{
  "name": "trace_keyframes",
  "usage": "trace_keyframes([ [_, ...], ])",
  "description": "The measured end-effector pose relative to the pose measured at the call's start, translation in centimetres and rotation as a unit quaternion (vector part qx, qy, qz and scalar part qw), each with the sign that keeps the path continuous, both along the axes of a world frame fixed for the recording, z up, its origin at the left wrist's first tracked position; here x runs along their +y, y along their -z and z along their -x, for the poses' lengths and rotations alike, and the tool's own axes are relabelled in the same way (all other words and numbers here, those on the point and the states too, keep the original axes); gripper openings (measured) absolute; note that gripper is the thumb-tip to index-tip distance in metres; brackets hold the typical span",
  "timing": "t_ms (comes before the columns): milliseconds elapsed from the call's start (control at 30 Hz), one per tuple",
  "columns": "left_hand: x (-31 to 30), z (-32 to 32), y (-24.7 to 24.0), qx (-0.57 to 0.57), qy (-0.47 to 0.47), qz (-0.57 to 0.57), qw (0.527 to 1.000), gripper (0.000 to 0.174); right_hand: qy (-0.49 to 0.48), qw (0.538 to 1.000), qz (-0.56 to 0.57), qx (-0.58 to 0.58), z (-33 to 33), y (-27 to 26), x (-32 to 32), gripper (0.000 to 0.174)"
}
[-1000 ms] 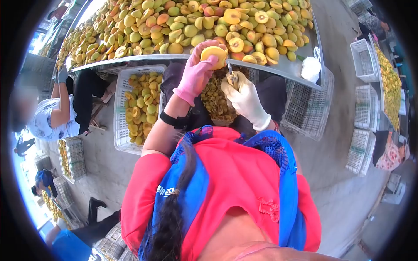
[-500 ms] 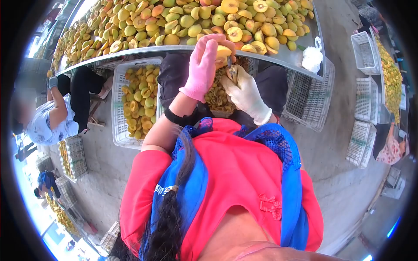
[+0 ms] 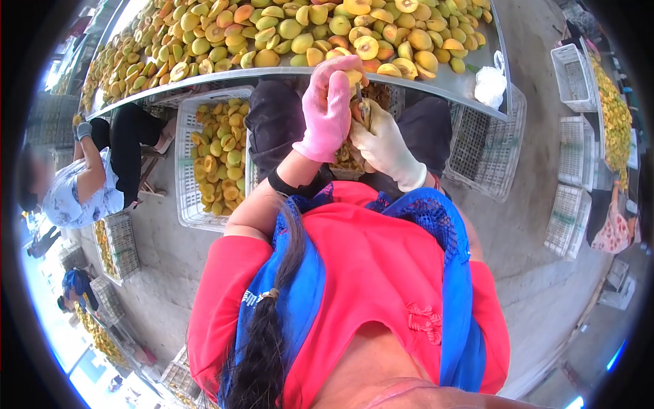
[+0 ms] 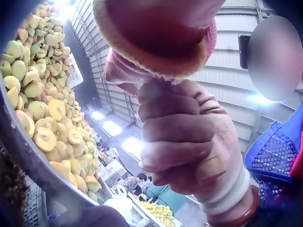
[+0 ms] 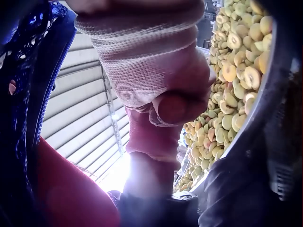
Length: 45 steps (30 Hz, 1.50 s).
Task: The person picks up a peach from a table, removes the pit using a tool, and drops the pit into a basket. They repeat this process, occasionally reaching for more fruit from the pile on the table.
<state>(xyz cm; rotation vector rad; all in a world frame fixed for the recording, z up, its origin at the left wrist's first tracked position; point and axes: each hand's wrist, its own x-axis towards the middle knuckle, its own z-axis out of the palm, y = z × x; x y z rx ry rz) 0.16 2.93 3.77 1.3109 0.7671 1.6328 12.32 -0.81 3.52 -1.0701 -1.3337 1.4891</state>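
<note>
My left hand (image 3: 325,112), in a pink glove, holds a yellow peach half (image 3: 355,78) just below the table edge. Its fingers curl over the fruit and cover most of it. In a whitish glove, my right hand (image 3: 383,144) grips a small metal-tipped hand tool (image 3: 362,108), its tip right at the fruit. The left wrist view shows the right hand's fingers (image 4: 177,125) curled tightly, the tool's working end hidden. Seen from the right wrist, the glove (image 5: 137,66) hides the fruit. Heaped peach halves (image 3: 293,31) cover the metal table (image 3: 204,80) in front.
A white crate (image 3: 187,204) of peach halves stands to my left. Between my knees lies a container of pits or scraps (image 3: 347,155). Another crate (image 3: 485,160) is at my right, below a white bag (image 3: 489,86) on the table corner. A person (image 3: 82,187) works at far left.
The left hand has turned so its fingers and back cover the peach half, which showed plainly before. The right hand and its tool have moved slightly, staying against the fruit.
</note>
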Motion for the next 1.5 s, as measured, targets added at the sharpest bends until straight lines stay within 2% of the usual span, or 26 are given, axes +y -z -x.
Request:
trace_keyframes([
  [200,0.2,-0.3,1.2,0.021,-0.007,-0.031,0.999,0.036,0.046,0.978,-0.133,-0.152,0.0,1.1,0.3,0.019],
  [300,0.2,-0.4,1.4,0.026,0.000,-0.017,1.000,0.035,0.023,0.988,-0.126,-0.090,-0.2,0.6,0.4,0.018],
  [400,0.3,-0.4,0.6,0.029,0.024,-0.004,0.999,0.036,-0.024,0.998,0.059,0.016,-0.3,-0.5,0.3,0.014],
  [500,0.3,-0.4,0.0,-0.013,0.056,0.031,0.998,0.039,-0.027,0.997,0.061,0.050,-0.2,-0.3,0.5,0.011],
  [600,0.3,-0.4,-0.3,-0.052,0.081,0.058,0.994,0.043,-0.153,0.936,0.251,0.192,-2.1,-2.9,0.4,0.009],
  [700,0.3,0.2,-0.5,-0.063,0.128,0.053,0.988,0.041,-0.142,0.962,0.206,0.106,-1.7,-3.3,0.1,0.010],
  [733,0.4,0.4,-0.5,-0.064,0.147,0.047,0.986,0.040,-0.114,0.983,0.131,0.061,-1.3,-2.5,0.1,0.009],
  [800,0.3,0.2,0.1,-0.045,0.122,0.089,0.988,0.049,-0.054,0.998,-0.023,-0.031,-0.4,-0.7,0.0,0.009],
  [900,0.3,0.2,0.0,-0.043,0.122,0.143,0.981,0.056,-0.114,0.975,0.182,0.055,-1.2,-2.2,0.0,0.010],
  [1000,0.2,1.0,-0.2,-0.033,0.150,0.149,0.977,0.056,-0.170,0.947,0.238,0.136,-2.0,-2.2,0.1,0.013],
  [1100,0.4,1.3,-0.2,-0.035,0.190,0.135,0.972,0.051,-0.165,0.966,0.196,0.035,-1.4,-2.9,-0.4,0.015],
  [1167,0.5,1.8,0.4,-0.058,0.229,0.130,0.963,0.042,-0.189,0.950,0.229,0.093,-1.6,-2.9,-0.4,0.017],
  [1267,0.7,2.8,0.6,0.043,0.286,0.116,0.950,0.040,-0.232,0.914,0.294,0.157,-2.2,-3.4,-0.6,0.018],
  [1300,0.4,2.6,0.4,0.069,0.265,0.114,0.955,0.039,-0.248,0.898,0.318,0.174,-2.4,-3.5,-0.6,0.019],
  [1400,0.4,2.6,0.5,0.022,0.261,0.152,0.953,0.052,-0.235,0.906,0.309,0.169,-2.1,-1.9,-0.5,0.009],
  [1433,0.5,2.3,0.6,0.000,0.242,0.175,0.954,0.054,-0.230,0.900,0.301,0.218,-1.9,-1.1,-0.4,0.007],
  [1500,0.7,2.1,0.2,-0.071,0.208,0.250,0.943,0.056,-0.215,0.923,0.267,0.176,-1.6,-0.7,-0.4,0.005],
])
